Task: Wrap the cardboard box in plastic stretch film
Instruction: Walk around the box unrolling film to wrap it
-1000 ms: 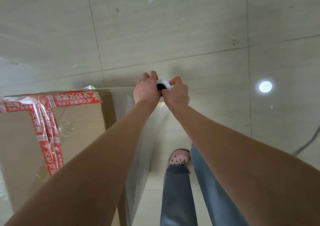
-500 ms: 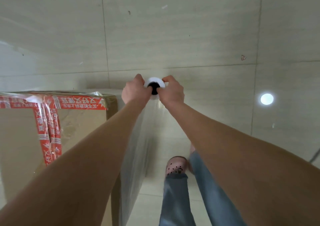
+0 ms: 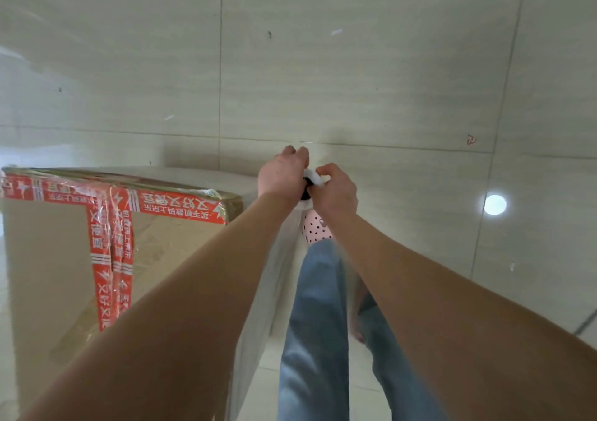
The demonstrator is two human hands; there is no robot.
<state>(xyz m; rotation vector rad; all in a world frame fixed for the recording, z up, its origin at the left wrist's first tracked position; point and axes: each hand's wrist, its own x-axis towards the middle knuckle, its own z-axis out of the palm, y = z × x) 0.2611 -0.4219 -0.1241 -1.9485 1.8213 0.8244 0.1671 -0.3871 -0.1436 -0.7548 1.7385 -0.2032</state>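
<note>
Gripping the stretch film roll [image 3: 312, 175] from both sides with curled fingers [image 3: 292, 151] of left hand [image 3: 281, 176] and right hand [image 3: 337, 193], near the cardboard box [image 3: 48, 259]

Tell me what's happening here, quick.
A person is wrapping a cardboard box in stretch film. The left hand and right hand both grip the top of the film roll, held upright beside the box's corner. The film runs from the roll toward the box, which is sealed with red tape.
</note>
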